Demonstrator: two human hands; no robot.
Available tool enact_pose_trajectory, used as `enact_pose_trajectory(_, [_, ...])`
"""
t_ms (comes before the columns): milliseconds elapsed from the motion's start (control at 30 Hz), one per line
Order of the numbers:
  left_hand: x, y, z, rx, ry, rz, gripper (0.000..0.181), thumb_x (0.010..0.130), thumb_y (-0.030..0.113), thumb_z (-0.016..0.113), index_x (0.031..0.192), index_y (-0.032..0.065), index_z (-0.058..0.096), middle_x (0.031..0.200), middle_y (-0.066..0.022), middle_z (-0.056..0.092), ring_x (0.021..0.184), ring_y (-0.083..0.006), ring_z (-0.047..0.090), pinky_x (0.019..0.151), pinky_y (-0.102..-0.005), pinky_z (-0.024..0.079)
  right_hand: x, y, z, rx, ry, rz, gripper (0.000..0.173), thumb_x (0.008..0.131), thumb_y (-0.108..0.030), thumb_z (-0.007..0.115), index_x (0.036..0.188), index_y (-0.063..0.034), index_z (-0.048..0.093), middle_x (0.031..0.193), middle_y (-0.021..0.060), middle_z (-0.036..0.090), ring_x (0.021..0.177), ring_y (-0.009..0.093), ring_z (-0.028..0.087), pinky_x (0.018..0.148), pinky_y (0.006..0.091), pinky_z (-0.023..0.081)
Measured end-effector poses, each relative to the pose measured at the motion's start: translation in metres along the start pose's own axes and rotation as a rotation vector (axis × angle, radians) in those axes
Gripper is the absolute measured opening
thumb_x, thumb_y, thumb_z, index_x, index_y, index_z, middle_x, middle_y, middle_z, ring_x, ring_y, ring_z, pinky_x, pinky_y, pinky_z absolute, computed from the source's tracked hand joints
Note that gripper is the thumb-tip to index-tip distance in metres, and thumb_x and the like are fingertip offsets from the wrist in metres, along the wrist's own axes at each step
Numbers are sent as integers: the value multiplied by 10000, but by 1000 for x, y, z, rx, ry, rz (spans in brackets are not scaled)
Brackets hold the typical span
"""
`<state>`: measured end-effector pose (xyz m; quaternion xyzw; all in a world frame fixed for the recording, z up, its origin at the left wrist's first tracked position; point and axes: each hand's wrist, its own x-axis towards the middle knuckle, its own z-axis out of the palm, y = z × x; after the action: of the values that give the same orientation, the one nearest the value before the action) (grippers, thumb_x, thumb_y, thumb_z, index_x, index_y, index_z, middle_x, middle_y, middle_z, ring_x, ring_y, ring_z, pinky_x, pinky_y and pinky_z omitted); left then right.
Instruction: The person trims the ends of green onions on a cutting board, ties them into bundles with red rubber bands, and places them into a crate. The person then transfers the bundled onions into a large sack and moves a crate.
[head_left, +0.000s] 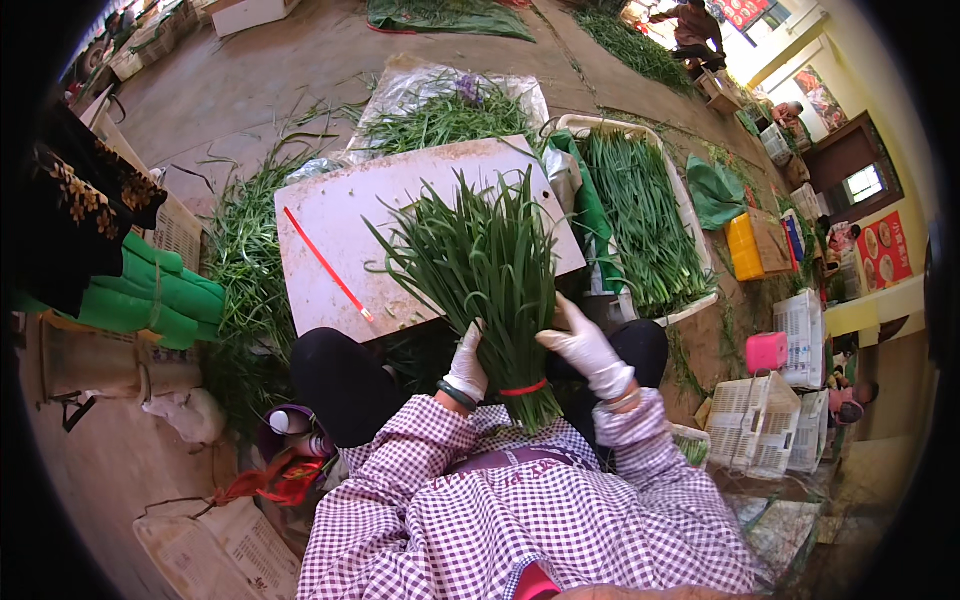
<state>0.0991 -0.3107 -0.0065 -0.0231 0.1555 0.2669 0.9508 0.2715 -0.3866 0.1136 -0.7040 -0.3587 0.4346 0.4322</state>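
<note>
A large bundle of long green leafy stalks, probably garlic chives (491, 277), stands above my lap with a red band (523, 388) round its lower end. My left hand (469, 364), in a white glove, is closed against the bundle's left side. On the right side my gloved right hand (589, 345) has its thumb and fingers apart, the fingertips at the leaves; whether it bears on them cannot be told. Behind the bundle lies a pale board (360, 240) with dirt marks, and on its left part a loose red strip (328, 264).
A white crate (701, 300) full of green stalks (637, 217) stands right of the board. Loose greens (247, 262) lie to the left and on a plastic sheet (540, 101) beyond. Green rolled material (154, 296) is at far left. Stacked crates (750, 420) and other people are at right.
</note>
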Motion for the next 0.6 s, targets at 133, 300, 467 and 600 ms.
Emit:
enact_pose_trajectory(133, [1, 4, -10, 157, 16, 57, 518, 882, 352, 705, 1309, 92, 568, 1283, -85, 622, 1159, -262, 587, 1039, -417, 448, -7, -23, 77, -671, 211, -317, 881, 737, -286, 832, 1419, 21, 367, 1237, 219, 584, 1104, 369, 596, 934, 384, 480])
enact_pose_trajectory(300, [-5, 12, 14, 17, 23, 81, 503, 926, 359, 641, 1322, 60, 556, 1285, -95, 624, 1149, -268, 595, 1039, -416, 447, 11, -6, 64, -171, 325, -316, 459, 811, -104, 709, 1226, 10, 549, 1000, 146, 699, 901, 243, 677, 815, 319, 518])
enact_pose_trajectory(467, [-9, 10, 25, -16, 48, 108, 497, 947, 400, 599, 1313, 66, 566, 1285, -105, 625, 1150, -281, 595, 1036, -426, 450, 20, 8, 55, -89, 179, -116, 707, 804, -280, 767, 1378, -20, 447, 1179, 191, 647, 1071, 301, 639, 917, 360, 483])
enact_pose_trajectory(600, [-12, 15, 35, -47, 131, 139, 503, 967, 442, 549, 1303, 70, 575, 1294, -111, 619, 1136, -291, 604, 1025, -435, 458, 7, 35, 47, -381, 224, -162, 951, 801, -339, 790, 1510, -14, 245, 1437, 217, 441, 1261, 291, 493, 1043, 363, 400])
